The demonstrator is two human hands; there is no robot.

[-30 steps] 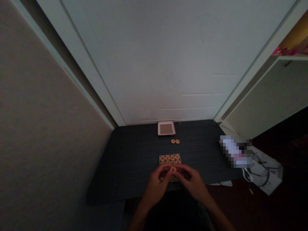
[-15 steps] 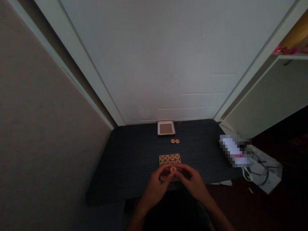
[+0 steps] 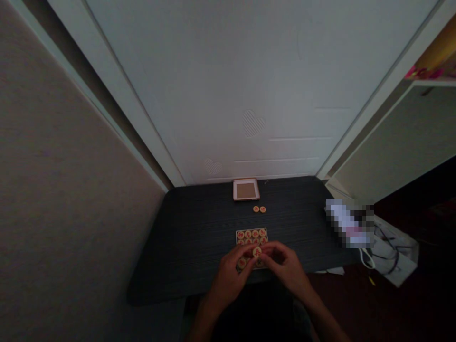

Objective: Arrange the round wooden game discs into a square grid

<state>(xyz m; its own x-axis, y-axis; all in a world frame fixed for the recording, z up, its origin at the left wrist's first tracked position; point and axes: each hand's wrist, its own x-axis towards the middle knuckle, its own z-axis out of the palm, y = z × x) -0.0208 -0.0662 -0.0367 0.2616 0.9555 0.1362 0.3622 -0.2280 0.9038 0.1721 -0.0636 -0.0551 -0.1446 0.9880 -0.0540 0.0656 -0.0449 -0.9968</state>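
Between my two hands a round xiangqi piece [image 3: 257, 251] with a red character faces up. My left hand [image 3: 231, 270] pinches it from the left, and my right hand [image 3: 285, 266] grips it from the right. Under my fingers lies a shallow box [image 3: 236, 236] with rows of xiangqi pieces [image 3: 248, 234] bearing red characters. My hands cover part of its middle and lower rows. Farther back, two loose pieces [image 3: 259, 209] lie side by side on the dark table [image 3: 192, 237].
At the table's back edge, by the white door [image 3: 228, 95], sits an open box lid [image 3: 246, 179] with a brown inside. A blurred-out object [image 3: 345, 225] lies at the right edge, with a white cord [image 3: 366, 261] and a pale bag [image 3: 399, 261] beyond it.
Both hands stay over the box, still holding the piece. The piece has tilted slightly and its character looks turned. My fingers have shifted a little around it.
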